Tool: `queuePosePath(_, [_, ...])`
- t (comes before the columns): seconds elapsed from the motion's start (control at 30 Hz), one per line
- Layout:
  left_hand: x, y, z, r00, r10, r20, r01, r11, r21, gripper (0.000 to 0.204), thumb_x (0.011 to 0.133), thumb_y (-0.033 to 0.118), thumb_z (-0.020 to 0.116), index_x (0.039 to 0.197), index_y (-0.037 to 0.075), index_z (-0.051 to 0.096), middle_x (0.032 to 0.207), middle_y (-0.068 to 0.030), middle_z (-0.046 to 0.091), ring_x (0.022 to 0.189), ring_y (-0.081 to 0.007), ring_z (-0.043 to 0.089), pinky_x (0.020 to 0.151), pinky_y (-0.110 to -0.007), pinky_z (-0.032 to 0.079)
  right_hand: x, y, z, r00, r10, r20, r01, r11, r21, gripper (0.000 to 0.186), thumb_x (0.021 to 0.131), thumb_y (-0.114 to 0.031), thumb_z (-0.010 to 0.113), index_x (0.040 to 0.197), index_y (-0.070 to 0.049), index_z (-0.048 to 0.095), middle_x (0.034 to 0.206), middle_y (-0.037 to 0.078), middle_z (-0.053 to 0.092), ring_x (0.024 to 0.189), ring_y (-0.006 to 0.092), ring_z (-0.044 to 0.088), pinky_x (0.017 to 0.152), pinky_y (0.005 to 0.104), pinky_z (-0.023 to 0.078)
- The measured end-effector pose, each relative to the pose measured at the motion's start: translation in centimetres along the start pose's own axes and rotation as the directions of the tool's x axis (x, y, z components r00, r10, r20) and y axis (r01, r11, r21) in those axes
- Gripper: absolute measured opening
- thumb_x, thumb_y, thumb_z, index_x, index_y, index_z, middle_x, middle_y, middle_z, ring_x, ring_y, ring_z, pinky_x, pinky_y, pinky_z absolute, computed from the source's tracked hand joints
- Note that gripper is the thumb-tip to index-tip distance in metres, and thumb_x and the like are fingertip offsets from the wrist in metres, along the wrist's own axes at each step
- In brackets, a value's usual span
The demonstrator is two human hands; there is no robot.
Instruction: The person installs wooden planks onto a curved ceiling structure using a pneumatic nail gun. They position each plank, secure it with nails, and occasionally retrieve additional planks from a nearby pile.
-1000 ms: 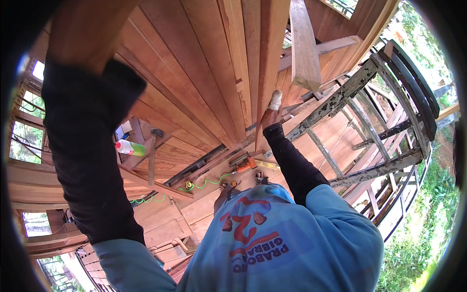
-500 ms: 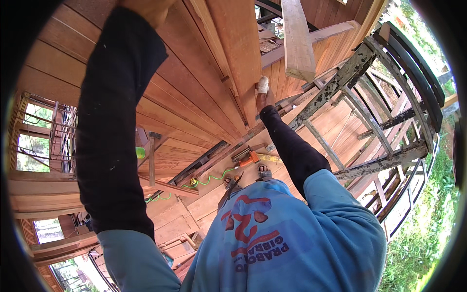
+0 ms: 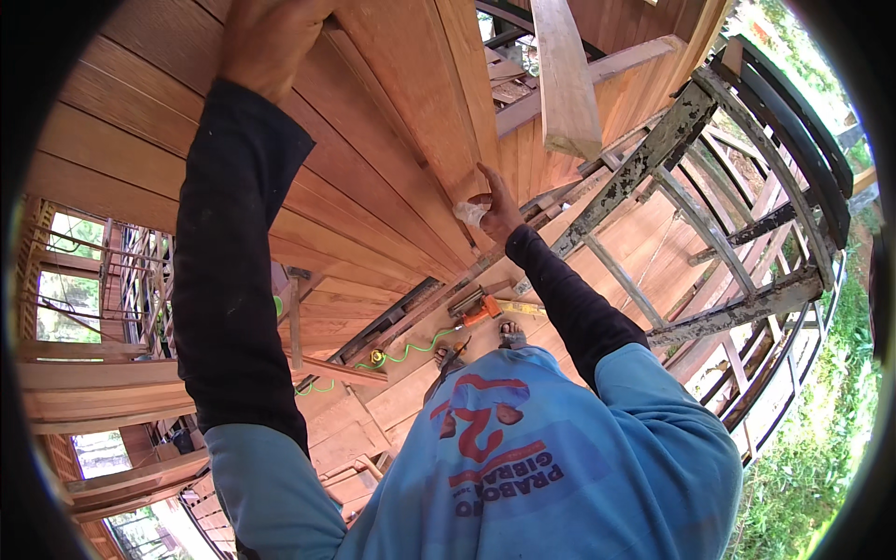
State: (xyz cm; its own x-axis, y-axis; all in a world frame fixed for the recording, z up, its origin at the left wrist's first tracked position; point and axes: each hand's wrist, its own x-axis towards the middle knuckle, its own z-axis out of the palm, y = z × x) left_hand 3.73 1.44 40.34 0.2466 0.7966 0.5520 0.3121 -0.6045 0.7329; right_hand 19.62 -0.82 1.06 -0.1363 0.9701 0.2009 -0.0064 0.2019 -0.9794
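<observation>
A wide, reddish-brown wooden board (image 3: 411, 84) slants down from the upper edge, in front of the planked wall. At its upper left side is my left hand (image 3: 273, 47), its fingers curled against the board's edge and partly cut off by the picture's top. My right hand (image 3: 502, 215) grips the board's lower end, with fingers under the end and a digit up along the right side. A white wrapping (image 3: 469, 213) covers one digit of that hand. Black sleeves cover both forearms.
An orange nail gun (image 3: 483, 309) with a green coiled hose lies by my feet. A paint-flecked metal frame (image 3: 644, 177) leans at the right. A pale timber beam (image 3: 567, 84) hangs down beside the board. A hammer (image 3: 295, 317) stands out near the wall at left.
The board's lower end has shifted left and turned its face more toward me. My right hand has moved slightly down and round that end; my left hand has come lower into view.
</observation>
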Motion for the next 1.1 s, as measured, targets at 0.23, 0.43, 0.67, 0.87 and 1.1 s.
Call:
queuePosePath(0.23, [-1.1,-2.6,-2.3,0.989,-0.15,-0.022,0.151,0.987,0.062,0.036,0.083,0.016,0.072,0.109,-0.005,0.059,0.101,-0.0059,0.063,0.091,-0.0108,0.057,0.082,-0.024,0.045,3.7,4.7,3.5,0.956,0.195,0.219,-0.292,0.707,0.644,0.079,0.084,-0.031,0.07,0.146,-0.015,0.024,0.131,0.017,0.036,0.099,0.031,0.061,0.084,0.0442,0.052])
queuePosePath(0.43, [0.4,-3.4,-2.9,0.97,-0.24,-0.033,0.242,0.954,0.178,0.028,0.084,0.019,0.072,0.099,-0.002,0.062,0.09,-0.0045,0.064,0.073,-0.0078,0.057,0.062,-0.021,0.046,6.0,5.3,5.0,0.867,0.395,0.303,-0.442,0.331,0.834,0.063,0.092,-0.048,0.053,0.145,-0.029,0.024,0.114,0.017,0.044,0.102,0.0373,0.06,0.086,0.0557,0.051])
queuePosePath(0.67, [0.0,-5.9,-3.6,0.961,-0.27,0.062,0.24,0.923,0.301,0.026,0.085,0.018,0.071,0.097,-0.003,0.061,0.08,-0.0053,0.063,0.065,-0.0101,0.059,0.058,-0.026,0.052,6.5,12.6,6.9,0.944,0.291,0.155,-0.284,0.481,0.83,0.072,0.092,-0.047,0.054,0.146,-0.017,0.017,0.129,0.02,0.043,0.105,0.0372,0.059,0.089,0.0506,0.051])
queuePosePath(0.87, [-1.5,-1.7,-2.3,0.985,-0.115,-0.131,0.143,0.962,0.231,0.015,0.089,0.012,0.063,0.093,-0.002,0.06,0.077,-0.0045,0.062,0.063,-0.0089,0.057,0.056,-0.025,0.05,6.4,7.6,5.5,0.909,0.274,0.314,-0.368,0.175,0.913,0.068,0.091,-0.042,0.058,0.139,-0.007,0.026,0.13,0.02,0.045,0.103,0.0367,0.06,0.09,0.0454,0.051])
queuePosePath(1.1, [3.5,2.8,-5.0,0.985,-0.033,-0.17,0.074,0.968,0.241,0.02,0.09,0.018,0.064,0.086,-0.001,0.06,0.072,-0.0049,0.059,0.06,-0.0111,0.057,0.055,-0.026,0.049,9.2,-3.1,4.3,0.989,0.093,0.118,-0.149,0.679,0.718,0.049,0.086,-0.039,0.063,0.107,0.002,0.049,0.105,0.014,0.057,0.096,0.0294,0.059,0.089,0.0464,0.049])
